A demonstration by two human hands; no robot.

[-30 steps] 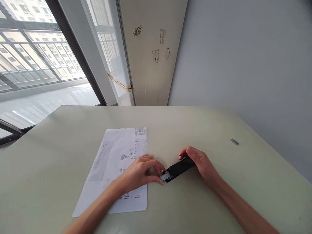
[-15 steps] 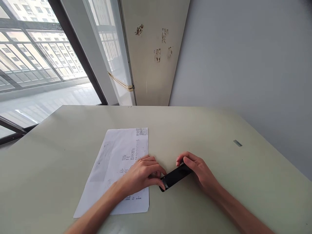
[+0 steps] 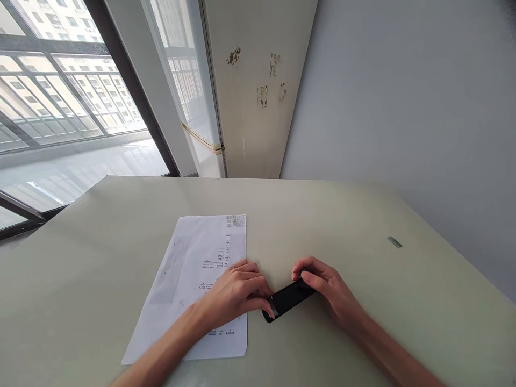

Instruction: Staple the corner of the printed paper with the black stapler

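A dark, oblong object (image 3: 291, 299), black with a shiny band near its left end, lies slantwise between my hands, low over the table; its exact kind is unclear. My left hand (image 3: 245, 293) pinches its left end between thumb and fingers. Around the right end curl the fingers and thumb of my right hand (image 3: 324, 282), hiding that end. Beneath my left hand and forearm is a printed sheet of paper (image 3: 201, 231), partly covered by them. The black object sits just right of the sheet's edge.
Both arms reach over a pale greenish table (image 3: 322, 215). Toward its right side lies a small dark green strip (image 3: 394, 242). Past the far edge stands a stained cream panel (image 3: 258, 129), with a window (image 3: 72, 91) to the left and a grey wall (image 3: 403, 97) to the right.
The view has shifted slightly, so everything sits a little lower. My right thumb has moved a little left along the black object; both hands stay on it.
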